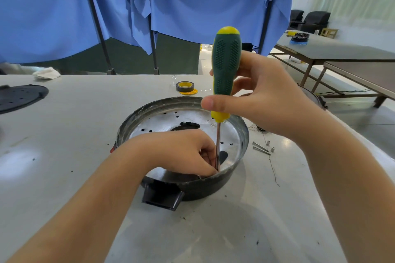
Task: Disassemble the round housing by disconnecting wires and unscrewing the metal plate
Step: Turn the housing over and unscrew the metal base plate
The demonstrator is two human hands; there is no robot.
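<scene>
A round black housing (pixel 201 188) sits on the grey table, with a shiny perforated metal plate (pixel 162 121) inside it. My right hand (pixel 263 100) grips the green and yellow handle of a screwdriver (pixel 226 66), held upright with its shaft reaching down to the plate near the housing's front rim. My left hand (pixel 181 151) is inside the housing, fingers curled and pinching around the lower shaft at the tip. The screw and any wires under my fingers are hidden.
Loose screws and small spacers (pixel 261 147) lie right of the housing. A tape roll (pixel 185 87) sits behind it. A black perforated lid (pixel 19 97) lies at far left, a white cloth (pixel 46 73) behind it. Blue curtains hang at the back; other tables (pixel 342 53) stand right.
</scene>
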